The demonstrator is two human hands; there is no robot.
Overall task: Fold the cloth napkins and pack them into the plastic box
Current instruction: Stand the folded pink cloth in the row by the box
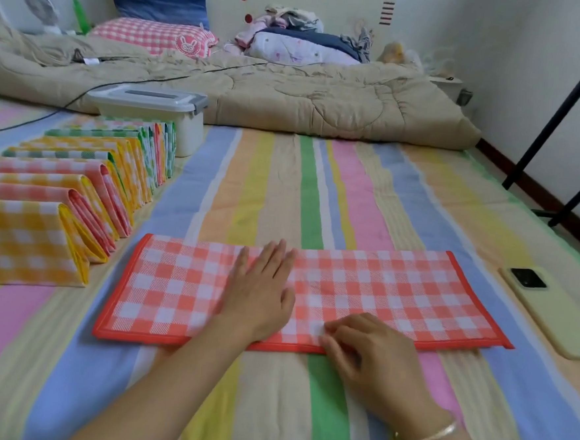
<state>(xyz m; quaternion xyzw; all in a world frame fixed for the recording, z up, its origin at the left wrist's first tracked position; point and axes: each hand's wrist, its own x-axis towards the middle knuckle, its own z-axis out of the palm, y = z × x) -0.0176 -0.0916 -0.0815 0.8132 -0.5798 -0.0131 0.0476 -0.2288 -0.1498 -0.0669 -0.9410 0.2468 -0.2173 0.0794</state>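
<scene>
So, nearest the bed's front edge, the right hand (368,352), with a bracelet (428,435) on the wrist, is seen curled over the near hem of the red checked napkin (396,296). That hem is pinched in a narrow grip at the fingertips. The napkin is spread flat as a long strip across the striped sheet (318,187). The left hand (259,293) is pressed flat on its middle with the fingers straight, so that grip is wide and nothing is held in it.

Along the bed's left edge, a row of folded napkins (78,184) in yellow, red and green checks is stood on edge, each leaned on the next. The row runs back to the plastic box (188,133), which is topped by its grey lid (146,98).

Near the right edge, a phone (556,314) in a pale case is laid face down, apart from the napkin.

Further back, a beige quilt (290,96) is bunched across the bed and crossed by a dark cable (49,113). A pink checked pillow (150,35) and a pile of clothes (294,34) can be seen behind it.
</scene>
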